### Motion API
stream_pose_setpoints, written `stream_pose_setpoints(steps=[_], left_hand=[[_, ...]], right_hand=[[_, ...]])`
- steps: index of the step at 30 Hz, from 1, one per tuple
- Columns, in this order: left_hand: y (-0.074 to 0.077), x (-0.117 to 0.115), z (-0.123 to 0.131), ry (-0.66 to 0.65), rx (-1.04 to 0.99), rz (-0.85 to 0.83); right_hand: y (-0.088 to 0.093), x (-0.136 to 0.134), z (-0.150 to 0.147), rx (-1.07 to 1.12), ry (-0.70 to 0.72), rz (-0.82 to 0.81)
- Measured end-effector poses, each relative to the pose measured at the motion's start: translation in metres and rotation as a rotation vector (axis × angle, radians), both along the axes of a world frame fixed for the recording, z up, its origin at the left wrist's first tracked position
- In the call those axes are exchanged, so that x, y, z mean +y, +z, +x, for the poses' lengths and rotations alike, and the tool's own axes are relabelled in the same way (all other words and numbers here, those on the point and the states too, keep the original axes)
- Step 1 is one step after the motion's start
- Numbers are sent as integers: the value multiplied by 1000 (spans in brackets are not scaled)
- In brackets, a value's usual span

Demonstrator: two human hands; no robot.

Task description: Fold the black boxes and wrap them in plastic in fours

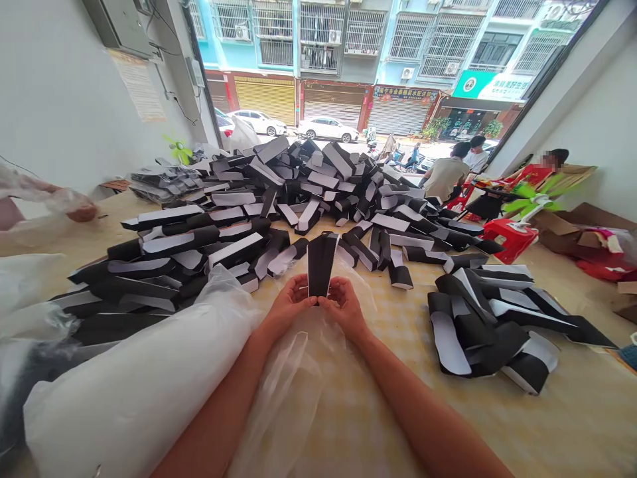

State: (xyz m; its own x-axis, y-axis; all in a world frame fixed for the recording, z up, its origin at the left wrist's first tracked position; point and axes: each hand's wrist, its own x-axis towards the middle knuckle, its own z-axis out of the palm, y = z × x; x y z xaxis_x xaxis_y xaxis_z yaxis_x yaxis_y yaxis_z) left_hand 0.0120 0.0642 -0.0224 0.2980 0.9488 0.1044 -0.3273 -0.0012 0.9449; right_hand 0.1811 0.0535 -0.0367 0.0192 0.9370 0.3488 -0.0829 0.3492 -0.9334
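Observation:
A black folded card piece with white edges [322, 262] stands upright between my two hands, above the middle of the table. My left hand [290, 299] grips its lower left side, thumb at the bottom edge. On the opposite side my right hand [344, 307] holds it the same way, and the two thumbs almost meet. Beneath my hands and forearms lies a clear plastic bag [291, 378], crumpled on the tabletop. A large heap of similar black-and-white card pieces [326, 180] spreads behind the held one.
A stuffed whitish plastic bag [144, 392] lies along my left forearm. More card pieces [478, 338] form a smaller pile at right. Another person's hand [82, 209] is at far left. A red stand with a green fan [512, 236] and cardboard boxes [562, 229] are at right.

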Motion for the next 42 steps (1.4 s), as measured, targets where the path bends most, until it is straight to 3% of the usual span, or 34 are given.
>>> stream_pose_setpoints(steps=[11, 18, 24, 28, 32, 38, 42], left_hand=[[3, -2, -1, -6, 14, -4], [0, 0, 1, 22, -59, -55], [0, -1, 2, 33, -74, -40], [3, -2, 0, 108, -132, -28], [6, -2, -2, 85, -158, -68], [5, -1, -2, 190, -146, -157], [2, 0, -2, 191, -117, -165]], right_hand=[[8, -4, 3, -82, 11, -41], [5, -3, 0, -188, -75, 101], [4, -7, -3, -259, -137, 124], [8, -13, -3, -382, -109, 186], [10, -18, -3, -507, -54, 236], [10, -17, -4, -485, -35, 204], [10, -18, -4, -471, -35, 180]])
